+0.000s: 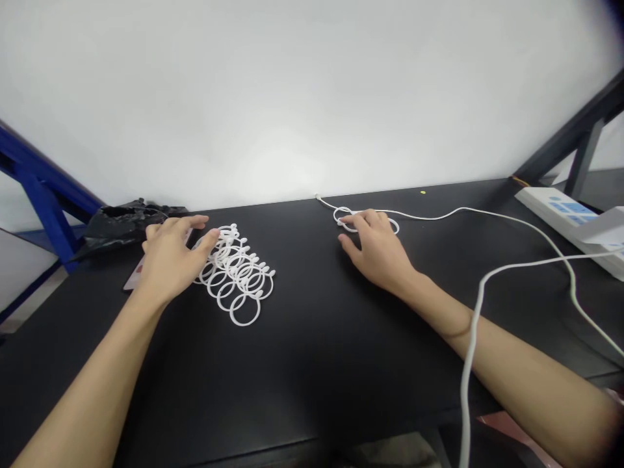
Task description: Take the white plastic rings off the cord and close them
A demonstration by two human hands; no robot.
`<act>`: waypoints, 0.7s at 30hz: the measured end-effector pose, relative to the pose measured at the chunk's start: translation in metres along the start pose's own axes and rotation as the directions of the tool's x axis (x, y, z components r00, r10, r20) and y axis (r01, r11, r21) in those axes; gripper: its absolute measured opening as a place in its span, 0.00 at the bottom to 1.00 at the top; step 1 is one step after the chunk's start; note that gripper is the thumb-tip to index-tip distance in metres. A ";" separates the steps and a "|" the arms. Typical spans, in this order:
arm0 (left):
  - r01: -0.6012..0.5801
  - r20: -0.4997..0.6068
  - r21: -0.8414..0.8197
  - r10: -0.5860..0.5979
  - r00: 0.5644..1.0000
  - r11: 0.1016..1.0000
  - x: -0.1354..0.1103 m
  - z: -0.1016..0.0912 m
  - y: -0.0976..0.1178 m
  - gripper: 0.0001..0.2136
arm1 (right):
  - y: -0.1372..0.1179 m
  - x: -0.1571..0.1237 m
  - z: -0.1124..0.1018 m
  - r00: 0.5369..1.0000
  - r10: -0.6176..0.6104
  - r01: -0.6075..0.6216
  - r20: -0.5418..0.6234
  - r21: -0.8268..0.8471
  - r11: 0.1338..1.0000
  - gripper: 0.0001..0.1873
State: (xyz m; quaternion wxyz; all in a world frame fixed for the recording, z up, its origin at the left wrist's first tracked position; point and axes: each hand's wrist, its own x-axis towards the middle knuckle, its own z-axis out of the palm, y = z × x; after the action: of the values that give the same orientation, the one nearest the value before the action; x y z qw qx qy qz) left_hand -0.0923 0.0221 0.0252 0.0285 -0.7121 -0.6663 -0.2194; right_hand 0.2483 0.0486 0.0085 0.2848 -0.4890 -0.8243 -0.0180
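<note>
Several white rings (238,266), each with a small rounded tab, lie overlapping in slanting rows on the black tabletop (292,364). At their left edge is my left hand (170,257), fingers spread, its thumb over or beside the upper rings; whether it touches them I cannot tell. My right hand (377,250) hovers or rests over a few more white rings (395,226) near the wall. Its index fingertip is at one ring, and the thumb is stretched away from the fingers. The palm hides part of these rings.
A white cable (439,216) runs from the back edge to the right, and a thicker white cable (480,305) crosses over my right forearm. A black plastic bag (121,224) lies back left. A white power strip (570,218) sits far right. Blue frame bars (43,201) flank the left.
</note>
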 end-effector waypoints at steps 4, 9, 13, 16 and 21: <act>0.102 -0.058 0.009 -0.101 0.993 0.995 -0.007 -0.011 0.025 0.22 | 0.021 0.006 0.007 0.998 0.025 -0.034 -0.049 -0.189 0.981 0.18; 0.057 -0.113 0.031 -0.054 0.992 0.998 -0.015 -0.015 0.056 0.20 | 0.026 0.007 0.010 0.999 0.047 -0.046 0.000 -0.242 0.969 0.11; -0.092 -0.150 0.016 0.093 0.984 0.996 -0.020 -0.005 0.071 0.15 | 0.015 0.009 0.005 0.993 0.115 -0.115 -0.009 -0.068 0.991 0.08; -0.206 -0.140 -0.004 0.203 0.969 0.979 -0.025 0.003 0.079 0.11 | 0.004 0.010 -0.002 0.966 0.259 -0.257 0.020 0.206 0.944 0.06; -0.350 -0.128 -0.026 0.344 0.930 0.936 -0.031 0.010 0.091 0.09 | -0.010 0.009 -0.008 0.922 0.359 -0.371 0.146 0.602 0.707 0.07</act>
State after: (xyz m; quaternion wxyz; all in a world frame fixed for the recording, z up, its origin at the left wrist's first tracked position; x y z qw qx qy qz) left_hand -0.0024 -0.0140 0.0280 0.0900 -0.8044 -0.5215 -0.2702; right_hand 0.2404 0.0480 0.0223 0.4196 -0.5213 -0.6734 0.3143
